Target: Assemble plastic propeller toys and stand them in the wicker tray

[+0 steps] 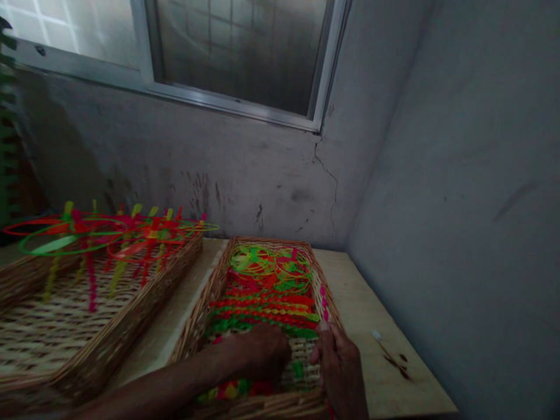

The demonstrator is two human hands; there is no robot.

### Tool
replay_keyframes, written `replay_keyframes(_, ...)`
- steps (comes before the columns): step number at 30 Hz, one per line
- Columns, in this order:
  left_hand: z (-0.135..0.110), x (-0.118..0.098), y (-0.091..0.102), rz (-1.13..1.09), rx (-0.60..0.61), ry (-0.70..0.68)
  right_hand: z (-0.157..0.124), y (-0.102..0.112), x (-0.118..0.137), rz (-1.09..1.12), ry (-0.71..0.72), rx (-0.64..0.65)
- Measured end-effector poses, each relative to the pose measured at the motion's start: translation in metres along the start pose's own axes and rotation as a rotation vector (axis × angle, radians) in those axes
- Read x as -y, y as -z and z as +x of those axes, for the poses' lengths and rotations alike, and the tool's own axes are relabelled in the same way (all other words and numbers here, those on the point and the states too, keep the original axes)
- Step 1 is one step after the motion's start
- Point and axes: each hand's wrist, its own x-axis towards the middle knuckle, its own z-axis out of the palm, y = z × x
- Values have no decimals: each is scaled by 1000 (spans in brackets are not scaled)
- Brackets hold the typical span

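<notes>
My left hand point(258, 353) reaches into the right wicker tray point(199, 318), fingers curled down onto the green and red twisted plastic sticks point(262, 312) lying in rows there. My right hand point(339, 364) rests at that tray's right rim, fingers closed around a pink twisted stick point(324, 303) that stands up along the rim. Green and pink plastic ring propellers point(271, 265) are piled at the tray's far end.
A second wicker tray point(131, 315) on the left holds assembled propeller toys point(109, 233) leaning at its far edge. Both trays sit on a pale wooden tabletop point(376, 326) in a corner of grey walls, under a window point(219, 52). Dark stains mark the table at right.
</notes>
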Motion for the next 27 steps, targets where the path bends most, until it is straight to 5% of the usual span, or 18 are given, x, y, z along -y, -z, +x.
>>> replay_keyframes(6, 3, -5, 0, 60, 73, 64, -1, 1, 2, -8, 7, 26)
replay_keyframes(10, 0, 1, -5, -56, -44, 118, 0, 2, 4, -15, 65, -36)
replay_keyframes(14, -8, 19, -7, -666, -235, 139, 1, 2, 5, -10, 46, -34)
replay_keyframes(19, -33, 31, -5, -1638, -310, 134, 0, -2, -2, 39, 29, -53)
replay_keyframes(27, -64, 14, -8, -2145, -608, 252, -8, -7, 0, 25, 145, -79)
